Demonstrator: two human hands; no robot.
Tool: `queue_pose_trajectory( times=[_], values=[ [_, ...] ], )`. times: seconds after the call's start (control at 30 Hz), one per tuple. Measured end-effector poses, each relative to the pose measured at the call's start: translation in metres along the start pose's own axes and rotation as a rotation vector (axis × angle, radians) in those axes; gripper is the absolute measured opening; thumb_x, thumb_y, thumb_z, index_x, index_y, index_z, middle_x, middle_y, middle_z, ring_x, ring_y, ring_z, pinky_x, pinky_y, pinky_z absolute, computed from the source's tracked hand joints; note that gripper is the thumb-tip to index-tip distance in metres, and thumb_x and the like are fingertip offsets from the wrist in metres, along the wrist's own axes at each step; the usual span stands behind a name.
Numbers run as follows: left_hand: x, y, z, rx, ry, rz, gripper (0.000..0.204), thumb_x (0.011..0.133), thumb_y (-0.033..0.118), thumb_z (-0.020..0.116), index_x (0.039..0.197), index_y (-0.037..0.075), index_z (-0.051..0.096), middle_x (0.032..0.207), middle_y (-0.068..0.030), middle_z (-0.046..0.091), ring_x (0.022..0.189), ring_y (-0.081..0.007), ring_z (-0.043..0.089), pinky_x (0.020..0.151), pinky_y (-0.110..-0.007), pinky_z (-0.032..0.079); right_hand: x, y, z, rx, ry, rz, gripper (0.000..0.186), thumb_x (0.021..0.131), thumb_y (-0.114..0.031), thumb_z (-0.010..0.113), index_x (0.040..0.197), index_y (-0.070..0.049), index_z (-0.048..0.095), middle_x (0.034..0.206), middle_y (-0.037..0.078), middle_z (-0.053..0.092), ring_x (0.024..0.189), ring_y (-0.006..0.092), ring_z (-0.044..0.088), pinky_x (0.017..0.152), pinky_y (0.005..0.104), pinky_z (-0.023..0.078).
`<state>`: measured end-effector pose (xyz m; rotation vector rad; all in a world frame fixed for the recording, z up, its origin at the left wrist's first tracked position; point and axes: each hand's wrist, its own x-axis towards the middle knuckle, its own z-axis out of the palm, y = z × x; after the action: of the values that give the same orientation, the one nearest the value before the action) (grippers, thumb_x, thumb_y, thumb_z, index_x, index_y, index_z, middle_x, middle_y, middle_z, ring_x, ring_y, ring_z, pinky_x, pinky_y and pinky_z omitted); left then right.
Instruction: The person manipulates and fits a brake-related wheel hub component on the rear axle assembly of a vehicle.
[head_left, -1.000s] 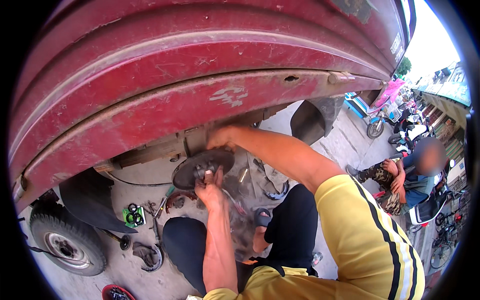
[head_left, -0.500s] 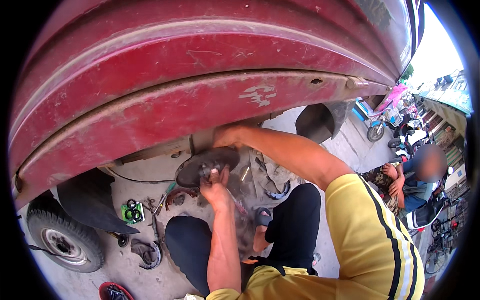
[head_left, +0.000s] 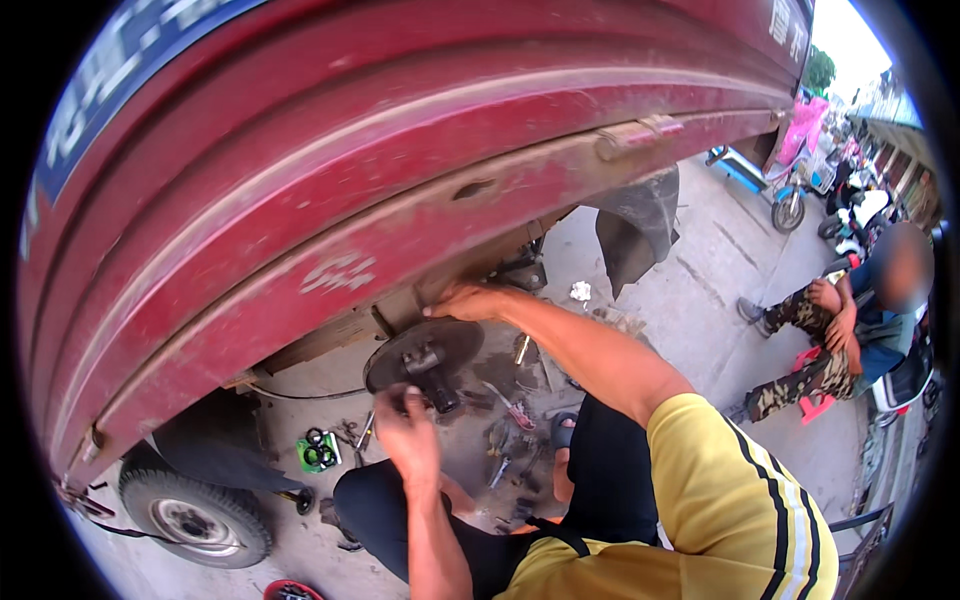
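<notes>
A dark round brake plate (head_left: pixel 385 366) with a stubby cylindrical shaft (head_left: pixel 430 378) at its middle sits tilted below the vehicle's red side panel. My right hand (head_left: pixel 470 302) reaches across to the plate's upper edge, its fingers curled over the rim and partly hidden. Just below the shaft is my left hand (head_left: pixel 408 440), apart from it, its fingers bent and smeared by motion. Whether the left fingers hold anything small cannot be made out.
The red side panel (head_left: pixel 420 180) overhangs my hands. A detached wheel (head_left: pixel 195 515), a green card with black rings (head_left: pixel 319 450) and scattered tools (head_left: pixel 498 470) lie on the concrete. A red container (head_left: pixel 292 590) stands lower left. At right sits a person in camouflage trousers (head_left: pixel 785 385).
My left hand has come off the plate's middle and drawn down, uncovering the shaft. My right hand stays at the upper rim. The view has swung to the right.
</notes>
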<state>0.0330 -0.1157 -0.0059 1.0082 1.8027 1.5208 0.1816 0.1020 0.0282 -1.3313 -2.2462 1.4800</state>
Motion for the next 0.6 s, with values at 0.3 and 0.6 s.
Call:
queue_pose_trajectory(
  times=[0.3,0.6],
  values=[
    [0.13,0.052,0.002,0.506,-0.643,0.155,0.037,0.101,0.028,0.049,0.11,-0.003,0.067,0.113,-0.0292,0.065,0.104,-0.0423,0.061,0.095,-0.041,0.045,-0.016,0.023,0.02,0.133,0.126,-0.1,0.05,0.099,-0.046,0.055,0.088,0.002,0.067,0.083,0.017,0.063,0.083,0.0254,0.061,0.078,0.0409,0.046],
    [0.141,0.055,0.018,0.613,-0.708,0.021,0.035,0.102,0.028,0.05,0.113,0.0,0.068,0.116,-0.0163,0.069,0.112,-0.0319,0.061,0.102,-0.04,0.041,-0.028,0.013,0.016,-0.156,0.254,-0.277,0.044,0.101,-0.035,0.047,0.085,0.001,0.066,0.091,0.023,0.068,0.09,0.0406,0.065,0.084,0.0471,0.051]
  ],
)
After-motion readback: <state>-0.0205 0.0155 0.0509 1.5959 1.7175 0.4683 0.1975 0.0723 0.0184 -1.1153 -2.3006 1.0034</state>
